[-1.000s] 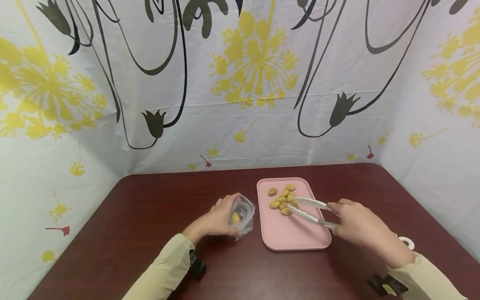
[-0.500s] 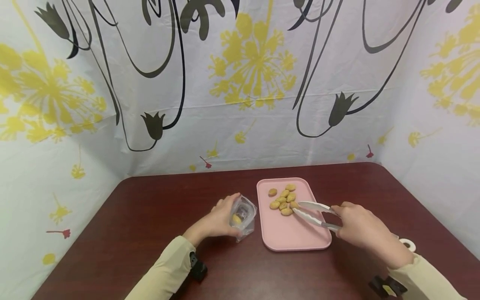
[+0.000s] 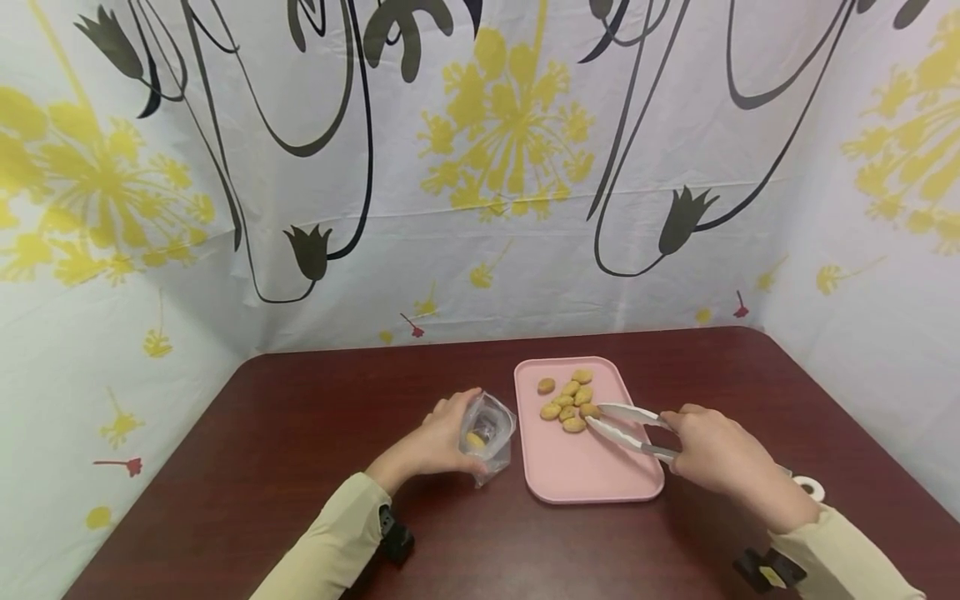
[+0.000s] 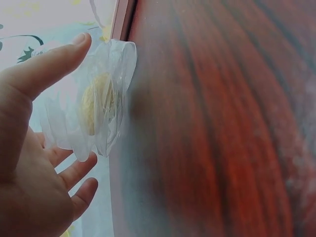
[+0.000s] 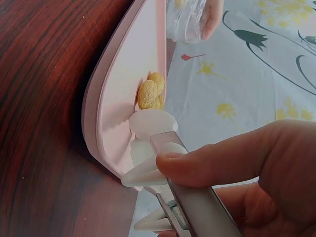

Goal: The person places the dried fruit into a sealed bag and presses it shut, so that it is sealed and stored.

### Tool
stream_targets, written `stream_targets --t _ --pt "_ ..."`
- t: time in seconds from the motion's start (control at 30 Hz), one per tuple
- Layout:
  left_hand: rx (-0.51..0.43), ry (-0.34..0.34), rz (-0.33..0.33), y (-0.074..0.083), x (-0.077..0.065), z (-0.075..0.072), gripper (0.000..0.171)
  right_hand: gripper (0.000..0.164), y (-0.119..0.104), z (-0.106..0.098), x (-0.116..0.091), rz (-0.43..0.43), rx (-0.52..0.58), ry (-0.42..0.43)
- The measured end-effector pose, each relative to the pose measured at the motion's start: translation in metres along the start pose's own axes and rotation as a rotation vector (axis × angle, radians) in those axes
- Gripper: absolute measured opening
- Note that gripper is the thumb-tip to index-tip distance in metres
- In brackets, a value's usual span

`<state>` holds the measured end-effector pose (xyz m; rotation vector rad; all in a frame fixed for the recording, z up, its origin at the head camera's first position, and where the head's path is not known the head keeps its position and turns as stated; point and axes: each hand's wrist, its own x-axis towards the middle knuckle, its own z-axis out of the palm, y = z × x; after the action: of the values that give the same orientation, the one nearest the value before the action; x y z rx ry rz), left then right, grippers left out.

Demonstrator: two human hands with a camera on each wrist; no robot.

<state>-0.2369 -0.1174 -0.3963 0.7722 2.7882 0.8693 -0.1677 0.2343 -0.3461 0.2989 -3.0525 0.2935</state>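
My left hand point(image 3: 438, 437) holds a clear plastic bag or cup point(image 3: 495, 442) between thumb and fingers, its mouth tilted up. Inside lies one yellow-brown nut-like oval point(image 4: 94, 106); its exact kind is unclear. Right of it is a pink tray point(image 3: 558, 479) with several similar yellowish ovals point(image 3: 574, 425) clustered in its upper half. The right hand point(image 3: 720, 450) grips metal tongs point(image 5: 197, 197) with white tips. Those tips point(image 3: 611, 432) are spread beside the nearest browner oval point(image 3: 590, 411), one above and one below its right side; contact cannot be told.
A white ring-shaped roll point(image 3: 812, 488) lies on the dark red wooden table point(image 3: 337, 400), partly behind the right wrist. White cloth point(image 3: 375, 292) with yellow flowers and dark stems surrounds the table's back and sides.
The tongs have drawn slightly right from among the clustered ovals to the browner one at their right edge. My left hand and the plastic bag have shifted very slightly right.
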Motion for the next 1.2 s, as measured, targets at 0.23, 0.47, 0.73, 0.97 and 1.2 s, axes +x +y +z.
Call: stream_targets --t 0.23,0.47,0.73,0.97,1.2 --pt "-0.005 0.008 0.006 0.001 -0.001 0.001 0.109 0.049 0.001 0.000 -0.001 -0.009 -0.017 0.006" --pt "0.008 0.003 0.007 0.001 -0.001 0.000 0.106 0.051 -0.001 -0.001 -0.003 -0.017 -0.019 0.027" --pt "0.013 -0.002 0.006 0.002 -0.001 0.001 0.104 0.050 -0.006 -0.003 -0.006 -0.057 -0.022 0.074" --pt "0.028 0.013 0.015 0.002 -0.001 0.001 0.102 0.047 -0.014 -0.005 -0.006 -0.107 -0.011 0.138" --pt "0.042 0.017 0.019 0.003 0.000 0.000 0.102 0.049 -0.030 -0.009 -0.002 -0.117 0.018 0.110"
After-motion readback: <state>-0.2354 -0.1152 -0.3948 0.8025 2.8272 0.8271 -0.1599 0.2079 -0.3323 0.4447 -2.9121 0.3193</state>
